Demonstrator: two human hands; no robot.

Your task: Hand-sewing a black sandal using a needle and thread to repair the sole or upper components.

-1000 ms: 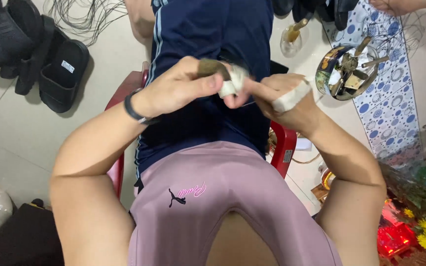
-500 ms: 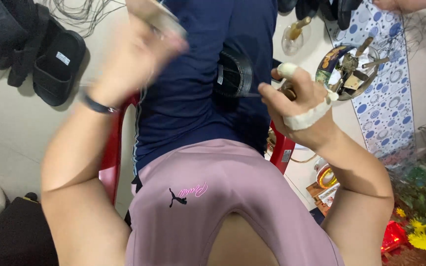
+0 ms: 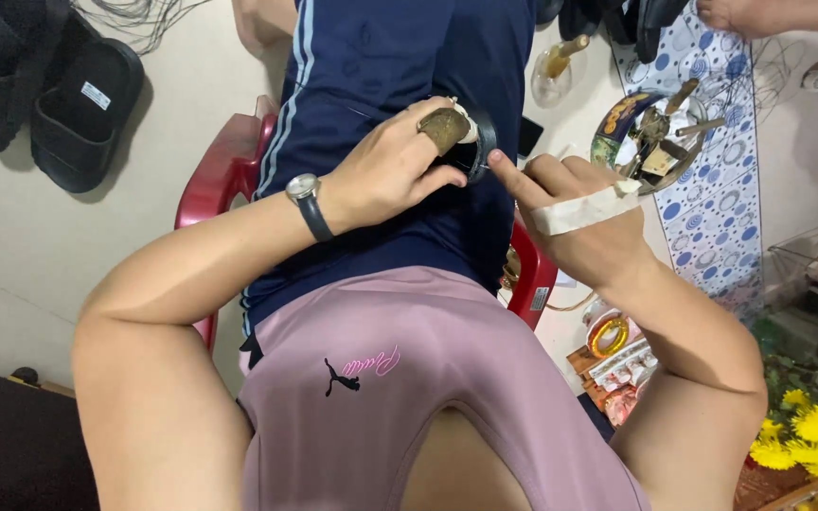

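A small round black cup with a pale rim [image 3: 478, 144] presses mouth-down against the back of a navy shirt [image 3: 400, 57]. A short brown, worn cylindrical piece [image 3: 444, 129] lies tilted just beside it.

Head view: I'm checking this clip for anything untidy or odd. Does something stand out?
Yes. The right hand has a strip of pale tape across its knuckles, one end lifting loose. The left hand presses a brown-tipped tool against the seated person's navy shirt. Loose dark wires lie tangled on the floor beside black sandals.
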